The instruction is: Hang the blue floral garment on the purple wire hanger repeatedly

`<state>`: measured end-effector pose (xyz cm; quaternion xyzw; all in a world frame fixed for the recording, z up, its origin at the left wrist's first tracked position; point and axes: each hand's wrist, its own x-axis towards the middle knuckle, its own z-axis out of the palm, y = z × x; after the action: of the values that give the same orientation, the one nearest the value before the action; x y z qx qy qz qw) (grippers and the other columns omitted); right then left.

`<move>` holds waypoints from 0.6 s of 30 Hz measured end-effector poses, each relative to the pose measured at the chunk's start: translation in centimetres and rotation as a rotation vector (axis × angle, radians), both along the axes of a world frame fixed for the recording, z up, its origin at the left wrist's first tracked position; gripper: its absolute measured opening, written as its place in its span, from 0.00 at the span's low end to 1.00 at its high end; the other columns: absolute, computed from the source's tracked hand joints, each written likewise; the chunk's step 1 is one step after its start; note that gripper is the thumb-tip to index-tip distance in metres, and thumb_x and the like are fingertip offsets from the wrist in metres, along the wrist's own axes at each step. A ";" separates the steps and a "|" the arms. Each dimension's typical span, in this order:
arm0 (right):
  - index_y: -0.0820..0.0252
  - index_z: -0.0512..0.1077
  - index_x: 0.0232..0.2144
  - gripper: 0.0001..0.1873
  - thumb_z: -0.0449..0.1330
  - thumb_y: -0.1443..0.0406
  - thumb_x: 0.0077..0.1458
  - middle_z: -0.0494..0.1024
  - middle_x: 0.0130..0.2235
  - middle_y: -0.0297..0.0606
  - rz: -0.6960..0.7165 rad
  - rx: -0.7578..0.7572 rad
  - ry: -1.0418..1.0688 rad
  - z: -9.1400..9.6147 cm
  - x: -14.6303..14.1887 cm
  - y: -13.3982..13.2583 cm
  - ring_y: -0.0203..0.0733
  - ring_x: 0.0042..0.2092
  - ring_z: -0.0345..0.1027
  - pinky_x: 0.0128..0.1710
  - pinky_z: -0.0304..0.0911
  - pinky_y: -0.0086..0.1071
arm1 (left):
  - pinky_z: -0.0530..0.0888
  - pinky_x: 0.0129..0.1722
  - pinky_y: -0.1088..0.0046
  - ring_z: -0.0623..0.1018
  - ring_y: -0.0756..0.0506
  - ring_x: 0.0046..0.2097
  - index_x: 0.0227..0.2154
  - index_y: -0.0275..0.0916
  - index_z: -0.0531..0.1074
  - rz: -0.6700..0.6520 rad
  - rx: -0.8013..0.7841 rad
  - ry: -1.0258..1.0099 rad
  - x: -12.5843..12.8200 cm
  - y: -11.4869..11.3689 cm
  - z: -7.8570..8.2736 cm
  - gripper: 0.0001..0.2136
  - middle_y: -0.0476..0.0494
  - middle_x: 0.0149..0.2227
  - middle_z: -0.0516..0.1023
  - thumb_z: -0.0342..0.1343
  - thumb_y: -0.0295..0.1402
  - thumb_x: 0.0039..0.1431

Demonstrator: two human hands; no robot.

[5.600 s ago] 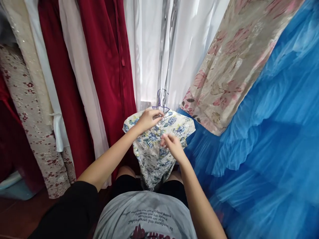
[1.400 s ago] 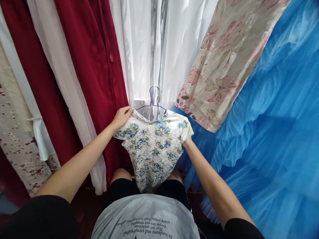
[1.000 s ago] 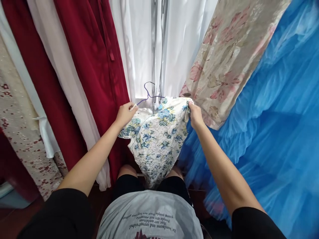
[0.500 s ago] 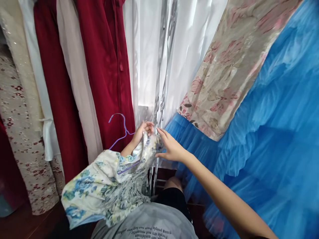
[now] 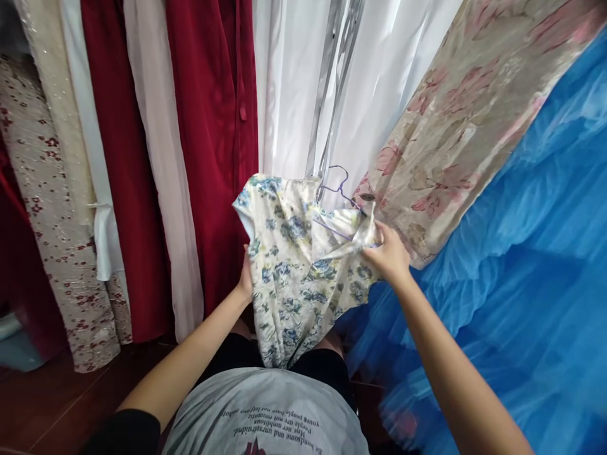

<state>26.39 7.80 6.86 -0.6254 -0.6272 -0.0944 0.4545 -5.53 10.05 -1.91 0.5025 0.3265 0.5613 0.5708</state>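
A small white dress with blue flowers [image 5: 294, 265] hangs in front of me on a thin purple wire hanger [image 5: 337, 189]. My right hand [image 5: 389, 256] is closed on the dress's right shoulder, beside the hanger wire. My left hand [image 5: 246, 278] is mostly hidden behind the dress's left edge and holds the fabric up from underneath. The hanger's hook pokes up near a metal rack pole [image 5: 327, 114]. The dress's hem falls down to my lap.
Hanging garments surround me: dark red gowns [image 5: 208, 126], white dresses [image 5: 294, 82], a beige dress with red flowers [image 5: 52, 208], a cream floral brocade [image 5: 455, 120] and a big blue tulle skirt [image 5: 512, 284] at right. Dark wood floor [image 5: 57, 404] lies at lower left.
The dress lay bunched over my left arm with the hanger sticking out left; now it is lifted and spread upright, my right hand gripping its shoulder and my left behind it.
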 end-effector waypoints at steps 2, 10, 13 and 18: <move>0.53 0.71 0.58 0.38 0.69 0.50 0.45 0.77 0.52 0.49 -0.063 -0.037 -0.023 2.0 -0.5 0.6 0.66 0.53 0.72 0.53 0.66 0.55 | 0.69 0.62 0.45 0.70 0.30 0.64 0.58 0.44 0.71 0.093 0.024 -0.055 0.1 -0.6 -2.2 0.48 0.36 0.53 0.80 0.29 0.74 0.52; 0.54 0.68 0.59 0.38 0.68 0.55 0.45 0.76 0.55 0.46 0.152 0.053 -0.214 1.4 -1.7 -0.5 0.61 0.54 0.71 0.49 0.68 0.46 | 0.65 0.67 0.58 0.70 0.35 0.66 0.58 0.45 0.72 0.285 0.091 0.121 1.6 -4.2 -9.3 0.29 0.41 0.60 0.76 0.65 0.47 0.54; 0.55 0.65 0.62 0.41 0.67 0.60 0.45 0.74 0.56 0.47 0.211 0.039 -0.257 0.0 -0.6 -0.4 0.61 0.56 0.69 0.52 0.66 0.47 | 0.63 0.68 0.60 0.68 0.37 0.67 0.59 0.48 0.72 0.317 0.050 0.116 2.2 -5.9 -11.4 0.26 0.44 0.61 0.75 0.61 0.48 0.58; 0.53 0.58 0.67 0.39 0.61 0.59 0.54 0.63 0.65 0.52 -0.049 0.198 0.066 -6.2 -3.8 -1.5 0.65 0.66 0.54 0.62 0.53 0.60 | 0.66 0.67 0.59 0.70 0.37 0.65 0.55 0.51 0.75 0.369 -0.031 0.139 3.2 -8.1 -14.3 0.22 0.44 0.57 0.78 0.59 0.50 0.59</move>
<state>22.63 6.25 0.69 -0.5952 -0.5839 -0.1464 0.5323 -2.30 1.98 -16.20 0.4631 0.4603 0.6151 0.4419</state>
